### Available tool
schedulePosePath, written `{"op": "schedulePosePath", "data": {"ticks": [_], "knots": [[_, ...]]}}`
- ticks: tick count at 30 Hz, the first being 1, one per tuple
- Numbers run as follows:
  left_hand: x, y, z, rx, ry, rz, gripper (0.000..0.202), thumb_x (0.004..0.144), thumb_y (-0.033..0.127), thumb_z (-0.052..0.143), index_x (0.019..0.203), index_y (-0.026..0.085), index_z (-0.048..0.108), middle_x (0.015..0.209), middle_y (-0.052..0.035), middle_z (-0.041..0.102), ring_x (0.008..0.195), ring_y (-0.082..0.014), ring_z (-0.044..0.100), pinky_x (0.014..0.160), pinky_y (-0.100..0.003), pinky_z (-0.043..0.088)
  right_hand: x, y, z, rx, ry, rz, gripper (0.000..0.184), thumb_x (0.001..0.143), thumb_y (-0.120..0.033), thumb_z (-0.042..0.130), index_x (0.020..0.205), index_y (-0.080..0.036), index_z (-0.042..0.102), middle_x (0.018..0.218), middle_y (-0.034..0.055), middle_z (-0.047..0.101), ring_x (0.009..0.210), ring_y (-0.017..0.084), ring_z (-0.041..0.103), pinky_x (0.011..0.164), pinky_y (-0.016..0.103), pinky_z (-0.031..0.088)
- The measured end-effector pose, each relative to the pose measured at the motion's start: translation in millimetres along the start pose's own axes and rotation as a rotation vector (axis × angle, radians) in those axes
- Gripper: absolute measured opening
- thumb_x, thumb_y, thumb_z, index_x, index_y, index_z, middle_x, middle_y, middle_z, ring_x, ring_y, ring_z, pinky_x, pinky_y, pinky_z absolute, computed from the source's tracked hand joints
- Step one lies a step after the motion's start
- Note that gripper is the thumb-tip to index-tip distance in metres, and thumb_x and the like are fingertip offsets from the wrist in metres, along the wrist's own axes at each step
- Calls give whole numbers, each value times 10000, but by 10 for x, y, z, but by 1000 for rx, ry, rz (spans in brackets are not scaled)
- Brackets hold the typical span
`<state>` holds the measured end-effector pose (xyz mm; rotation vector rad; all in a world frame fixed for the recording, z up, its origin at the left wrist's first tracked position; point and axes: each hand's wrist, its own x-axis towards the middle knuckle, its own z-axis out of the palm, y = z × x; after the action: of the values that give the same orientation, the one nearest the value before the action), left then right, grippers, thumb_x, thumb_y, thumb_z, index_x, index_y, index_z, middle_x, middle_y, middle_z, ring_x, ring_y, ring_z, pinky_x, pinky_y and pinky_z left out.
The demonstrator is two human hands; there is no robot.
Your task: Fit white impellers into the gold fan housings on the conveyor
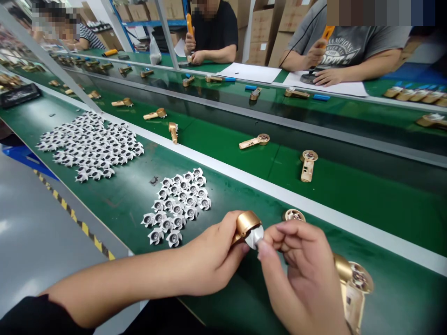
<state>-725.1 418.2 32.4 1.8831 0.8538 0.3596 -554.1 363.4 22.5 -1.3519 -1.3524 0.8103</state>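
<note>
My left hand [213, 258] is closed around a gold fan housing [246, 224], held just above the green bench. My right hand [300, 270] pinches a small white fan blade [254, 236] and presses it against the housing's open end. Behind the right hand a round gold part [294, 215] lies on the bench. Another gold housing [354, 291] lies at the right, partly hidden by my right hand. A small cluster of white fan blades [178, 202] lies left of my hands, and a larger pile of fan blades [89, 146] lies farther left.
A green conveyor belt [349, 190] runs past a white strip and carries gold housings [254, 141], [308, 165]. Across it, two people work with orange screwdrivers [326, 33] over white sheets [249, 72]. A grey floor with a yellow-black stripe [70, 214] lies left.
</note>
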Motion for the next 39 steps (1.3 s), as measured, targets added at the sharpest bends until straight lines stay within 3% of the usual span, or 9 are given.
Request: {"op": "schedulePosePath", "data": {"ticks": [3,7,11,13,16,22,30,33,39], "knots": [[-67,87,-13,-90,20,-28,170,989,160,388,1152,198,360,1016,-53,582,888,-160,582,807,-320,513,-29,-41,-35,76,-79,-93,265,900,-105,563,1062,-313,537,996,18,545,737,120,625,632,249,555],[-164,137,-72,-83,-17,-28,214,986,187,400,1195,200,355,1038,-65,592,888,-175,591,804,-345,519,-10,0,-141,173,-97,23,314,872,-151,680,1104,-336,576,1043,23,516,700,102,617,633,242,580],[-235,127,-98,-76,-109,11,261,970,182,407,1226,177,361,1125,-115,598,942,-205,618,842,-366,525,-8,107,-275,102,-306,139,588,807,-319,791,1355,-353,581,1345,107,577,1114,254,654,885,341,601],[-251,115,-84,-73,-109,39,272,962,162,398,1231,162,354,1106,-121,597,919,-200,622,817,-348,527,-28,163,-323,80,-451,185,597,849,-332,749,1412,-365,555,1459,97,537,1287,295,573,1029,402,531],[-259,103,-55,-82,-64,69,241,949,153,396,1183,168,340,1020,-93,585,822,-174,594,743,-316,524,-58,247,-343,135,-531,243,595,899,-305,690,1451,-410,496,1517,61,498,1374,291,500,1078,432,479],[-301,70,-14,-45,-70,32,176,944,175,378,1105,207,314,971,-73,573,774,-180,574,719,-330,530,-32,334,-285,104,-540,199,579,888,-315,704,1427,-424,522,1494,54,531,1328,288,550,1060,423,489],[-381,127,-51,5,-84,124,248,905,132,429,1095,236,309,893,-33,604,679,-161,611,619,-269,499,73,126,-331,-104,-513,-150,616,811,-411,784,1390,-414,574,1311,19,682,1179,252,666,980,270,544],[-389,123,-29,-98,-26,138,261,888,119,426,1077,246,298,937,-42,596,727,-155,613,668,-272,523,76,53,-293,-80,-487,-147,631,845,-462,737,1436,-376,534,1357,49,646,1172,270,667,931,262,570],[-461,1,144,-110,-85,74,193,901,247,447,1056,252,332,870,-54,611,641,-189,596,569,-303,496,-42,115,-296,-22,-492,-24,582,733,-432,845,1282,-399,652,1187,61,694,983,274,723,749,293,625]]}}
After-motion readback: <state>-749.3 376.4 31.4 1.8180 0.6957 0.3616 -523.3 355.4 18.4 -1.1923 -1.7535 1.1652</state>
